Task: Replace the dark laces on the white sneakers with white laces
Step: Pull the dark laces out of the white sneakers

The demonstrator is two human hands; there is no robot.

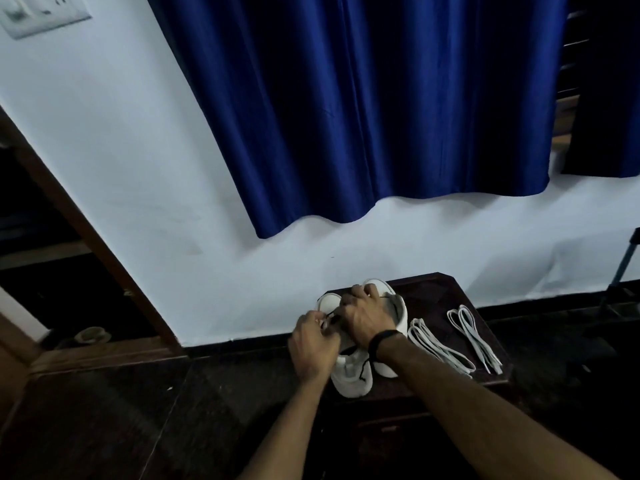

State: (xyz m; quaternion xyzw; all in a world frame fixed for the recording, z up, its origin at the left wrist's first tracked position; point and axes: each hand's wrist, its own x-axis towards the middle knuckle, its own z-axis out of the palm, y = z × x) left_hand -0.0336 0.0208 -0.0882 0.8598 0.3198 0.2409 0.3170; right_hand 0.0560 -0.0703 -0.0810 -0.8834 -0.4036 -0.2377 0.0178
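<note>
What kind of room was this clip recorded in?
Most likely a room in a home. A blue curtain hangs against a white wall with a switch plate, and white sneakers sit on a small dark wooden table over dark floor.

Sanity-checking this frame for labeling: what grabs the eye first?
The big blue curtain fills the upper middle against the white wall. Low in the centre, both hands work on white sneakers on a dark table: the left hand pinches a dark lace, the right hand grips a shoe. Two white lace bundles lie to their right.
</note>
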